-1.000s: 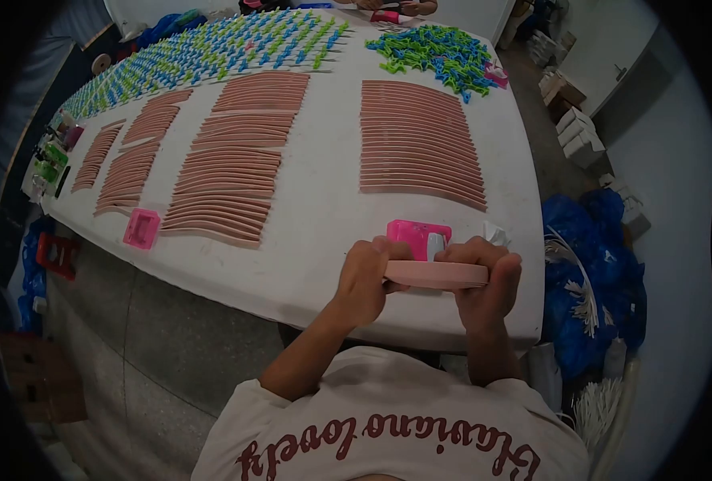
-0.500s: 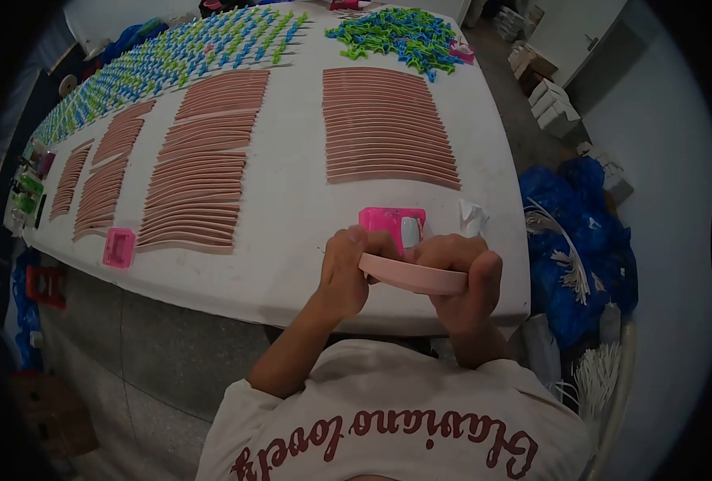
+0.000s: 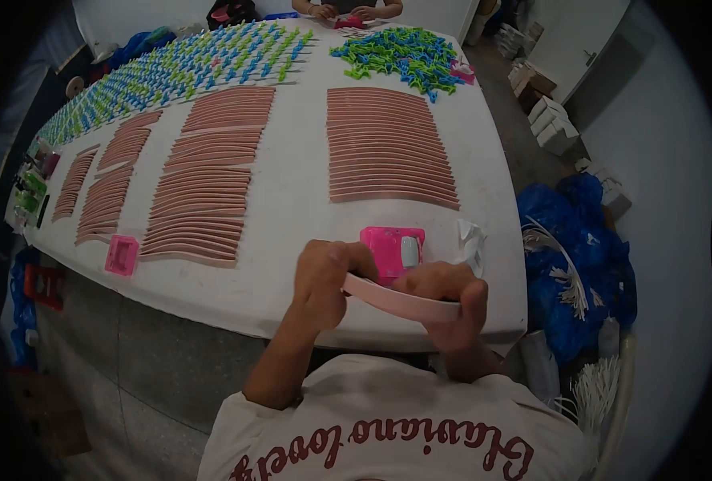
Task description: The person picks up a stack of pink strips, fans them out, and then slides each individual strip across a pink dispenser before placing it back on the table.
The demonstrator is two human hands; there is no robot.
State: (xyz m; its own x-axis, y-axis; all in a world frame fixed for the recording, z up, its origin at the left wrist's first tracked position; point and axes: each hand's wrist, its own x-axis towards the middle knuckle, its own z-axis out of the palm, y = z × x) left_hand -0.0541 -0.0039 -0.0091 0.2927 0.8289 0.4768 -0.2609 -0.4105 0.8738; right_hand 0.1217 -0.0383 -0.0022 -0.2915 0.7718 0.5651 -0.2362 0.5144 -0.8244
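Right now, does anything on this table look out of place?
A crumpled white scrap near the right hand looks stray, and the heap of blue and green clips is jumbled, unlike the neatly lined pink strips. Nothing looks clearly spilled or damaged.

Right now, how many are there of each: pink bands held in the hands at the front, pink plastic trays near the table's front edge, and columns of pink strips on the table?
Held pink band: 1
Pink plastic trays: 2
Columns of pink strips: 4
Total: 7
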